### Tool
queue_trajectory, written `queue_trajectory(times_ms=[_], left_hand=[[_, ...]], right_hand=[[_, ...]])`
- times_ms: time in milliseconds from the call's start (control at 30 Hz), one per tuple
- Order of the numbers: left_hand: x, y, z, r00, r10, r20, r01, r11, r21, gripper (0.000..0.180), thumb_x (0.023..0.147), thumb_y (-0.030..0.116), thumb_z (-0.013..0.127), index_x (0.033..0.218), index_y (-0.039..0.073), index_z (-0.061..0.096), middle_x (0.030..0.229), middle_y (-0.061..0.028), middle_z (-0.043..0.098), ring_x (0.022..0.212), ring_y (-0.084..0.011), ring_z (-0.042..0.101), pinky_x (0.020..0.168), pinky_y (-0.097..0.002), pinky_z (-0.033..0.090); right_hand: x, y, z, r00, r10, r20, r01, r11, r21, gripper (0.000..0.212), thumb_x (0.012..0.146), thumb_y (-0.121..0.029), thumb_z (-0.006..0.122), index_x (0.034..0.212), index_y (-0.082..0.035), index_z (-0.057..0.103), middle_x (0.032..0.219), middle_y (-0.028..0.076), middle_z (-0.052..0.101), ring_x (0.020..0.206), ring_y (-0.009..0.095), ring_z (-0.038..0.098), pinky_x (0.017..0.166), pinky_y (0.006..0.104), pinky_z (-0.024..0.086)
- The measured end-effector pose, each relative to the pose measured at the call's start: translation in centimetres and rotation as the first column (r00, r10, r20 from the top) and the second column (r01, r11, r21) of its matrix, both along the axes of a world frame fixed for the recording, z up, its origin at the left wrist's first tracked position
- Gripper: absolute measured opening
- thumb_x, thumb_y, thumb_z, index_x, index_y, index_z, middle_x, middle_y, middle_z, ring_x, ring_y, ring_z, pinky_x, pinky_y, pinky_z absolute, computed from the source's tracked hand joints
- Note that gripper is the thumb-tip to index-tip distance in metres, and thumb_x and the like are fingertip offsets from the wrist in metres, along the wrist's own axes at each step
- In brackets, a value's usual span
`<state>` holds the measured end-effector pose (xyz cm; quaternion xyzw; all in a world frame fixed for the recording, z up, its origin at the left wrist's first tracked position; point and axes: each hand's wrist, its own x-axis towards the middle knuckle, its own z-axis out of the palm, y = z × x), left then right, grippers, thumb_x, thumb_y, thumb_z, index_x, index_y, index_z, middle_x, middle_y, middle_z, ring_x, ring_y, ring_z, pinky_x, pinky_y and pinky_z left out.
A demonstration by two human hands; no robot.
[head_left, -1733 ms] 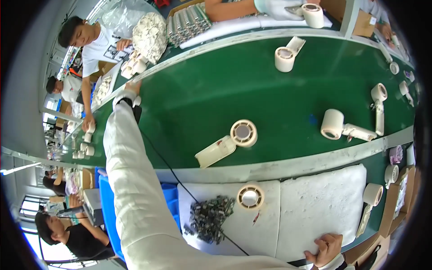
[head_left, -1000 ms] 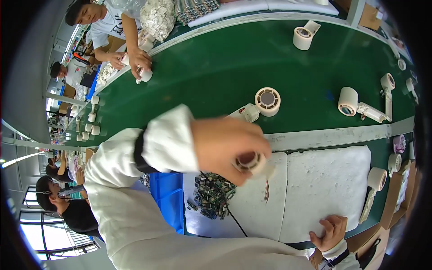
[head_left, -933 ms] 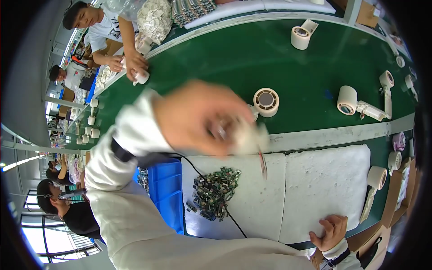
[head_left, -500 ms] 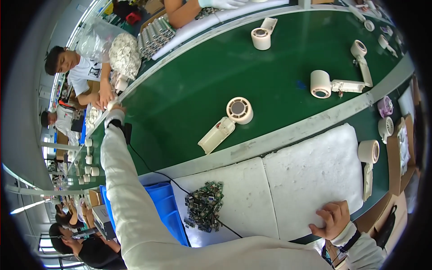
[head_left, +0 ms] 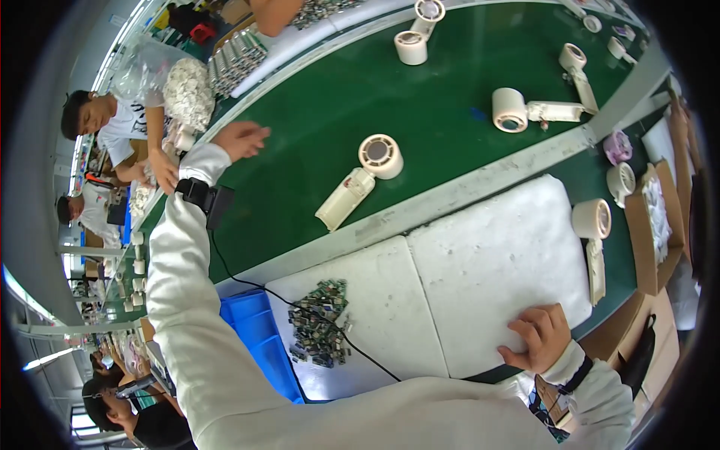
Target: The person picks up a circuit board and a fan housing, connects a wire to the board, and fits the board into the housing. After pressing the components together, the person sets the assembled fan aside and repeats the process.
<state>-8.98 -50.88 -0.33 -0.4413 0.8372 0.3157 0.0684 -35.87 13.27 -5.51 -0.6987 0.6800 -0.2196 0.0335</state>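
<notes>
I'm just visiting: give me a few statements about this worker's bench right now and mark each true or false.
1. The left hand reaches out over the green belt, holding nothing. True.
2. The right hand grips a fan. False: it rests on the edge of the white foam pad.
3. A cream handheld fan lies on the belt. True.
4. The pile of small parts sits in the blue bin. False: it lies on the foam pad beside the bin.
</notes>
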Motion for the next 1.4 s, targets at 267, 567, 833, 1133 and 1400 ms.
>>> queue_trajectory(times_ms=[267,567,833,1133,1400], left_hand=[[-13.8,19.3,2.1,0.811,-0.581,0.064,0.584,0.803,-0.118,0.061,0.084,0.052,0.081,0.114,0.001,0.066,0.096,-0.0112,0.071,0.08,-0.0211,0.07,0.071,-0.0344,0.056],[-11.6,20.4,-0.2,0.854,-0.443,0.272,0.493,0.855,-0.158,0.062,0.083,0.053,0.078,0.105,-0.003,0.064,0.086,-0.0156,0.069,0.076,-0.0288,0.068,0.071,-0.0397,0.055],[-11.5,36.6,2.6,0.993,-0.015,-0.116,0.057,0.928,0.369,0.038,0.097,0.04,0.068,0.106,0.004,0.06,0.072,-0.0033,0.055,0.047,-0.0161,0.052,0.044,-0.033,0.042],[-5.4,51.7,-1.6,0.925,-0.309,-0.219,0.278,0.947,-0.161,0.032,0.103,0.033,0.057,0.109,0.002,0.056,0.066,-0.0131,0.064,0.055,-0.0339,0.064,0.052,-0.0424,0.052],[-7.2,54.7,-1.8,0.959,-0.28,0.034,0.248,0.783,-0.57,0.023,0.093,0.024,0.064,0.091,0.002,0.058,0.069,-0.0165,0.066,0.058,-0.038,0.065,0.053,-0.047,0.054]], right_hand=[[0.0,-0.3,0.1,0.997,-0.003,0.083,0.007,0.999,-0.045,0.046,0.074,-0.034,0.087,0.109,-0.013,0.066,0.106,0.006,0.062,0.094,0.026,0.06,0.081,0.0359,0.051],[0.0,0.2,0.0,0.992,0.025,0.127,-0.005,0.988,-0.156,0.038,0.081,-0.032,0.084,0.108,-0.012,0.067,0.106,0.006,0.062,0.096,0.025,0.06,0.085,0.0354,0.052],[-0.8,0.5,0.4,0.943,0.115,0.313,-0.03,0.965,-0.262,0.032,0.089,-0.021,0.077,0.117,-0.009,0.067,0.101,0.009,0.064,0.088,0.027,0.061,0.081,0.0366,0.053],[1.4,-1.7,0.9,0.902,0.167,0.398,-0.068,0.966,-0.251,0.029,0.094,-0.015,0.069,0.122,-0.012,0.071,0.083,0.01,0.07,0.066,0.029,0.064,0.063,0.0368,0.054],[0.7,-2.8,1.1,0.913,0.261,0.314,-0.224,0.963,-0.149,0.029,0.095,-0.014,0.066,0.123,-0.012,0.071,0.082,0.013,0.071,0.069,0.03,0.067,0.064,0.0387,0.054]])
